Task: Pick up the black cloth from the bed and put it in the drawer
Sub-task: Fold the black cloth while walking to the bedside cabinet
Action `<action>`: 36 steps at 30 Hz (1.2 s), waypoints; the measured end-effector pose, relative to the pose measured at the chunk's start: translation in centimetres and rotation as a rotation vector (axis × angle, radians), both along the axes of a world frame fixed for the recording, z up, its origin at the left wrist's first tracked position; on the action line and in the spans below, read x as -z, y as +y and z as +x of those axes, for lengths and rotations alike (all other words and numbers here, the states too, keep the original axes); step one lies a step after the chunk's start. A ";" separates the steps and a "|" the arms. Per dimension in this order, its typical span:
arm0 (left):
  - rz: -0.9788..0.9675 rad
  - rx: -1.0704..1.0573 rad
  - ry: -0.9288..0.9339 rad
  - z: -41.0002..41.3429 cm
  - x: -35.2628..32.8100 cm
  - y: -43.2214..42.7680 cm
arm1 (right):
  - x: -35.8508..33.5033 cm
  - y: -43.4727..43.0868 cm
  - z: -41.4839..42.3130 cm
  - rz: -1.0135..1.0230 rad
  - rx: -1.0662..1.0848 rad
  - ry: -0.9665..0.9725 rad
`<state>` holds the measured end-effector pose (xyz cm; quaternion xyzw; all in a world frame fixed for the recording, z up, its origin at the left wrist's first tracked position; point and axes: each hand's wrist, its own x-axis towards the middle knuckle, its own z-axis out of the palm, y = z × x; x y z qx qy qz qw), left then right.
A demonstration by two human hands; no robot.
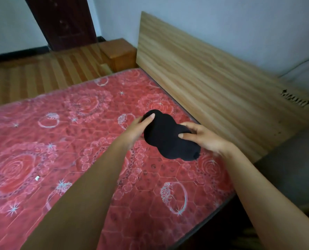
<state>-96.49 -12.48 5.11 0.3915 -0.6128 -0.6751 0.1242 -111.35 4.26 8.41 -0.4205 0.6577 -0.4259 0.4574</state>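
While it sits bunched between 2 hands, the black cloth [168, 136] is over the red patterned bed [63, 141] near the wooden headboard [213, 76]. The left hand [137, 130] grips its far end; the right hand [204, 138] clasps its near side.

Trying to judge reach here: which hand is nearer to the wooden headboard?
The right hand. It grips the black cloth on the side facing the headboard, while the left hand holds the cloth's other side, farther out over the red mattress.
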 end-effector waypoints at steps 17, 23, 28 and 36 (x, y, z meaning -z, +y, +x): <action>0.230 -0.273 0.313 2.9 -1.0 3.6 | 1.2 3.6 0.5 0.118 0.012 0.056; 0.266 -0.246 0.298 3.0 -1.2 4.1 | 0.6 3.3 0.5 0.103 0.058 0.159; 0.289 -0.214 0.318 2.8 -1.7 4.4 | 0.3 2.6 0.4 0.033 0.166 0.145; 0.366 -0.203 0.397 1.9 -2.9 5.2 | 1.3 1.7 1.7 -0.036 0.493 -0.307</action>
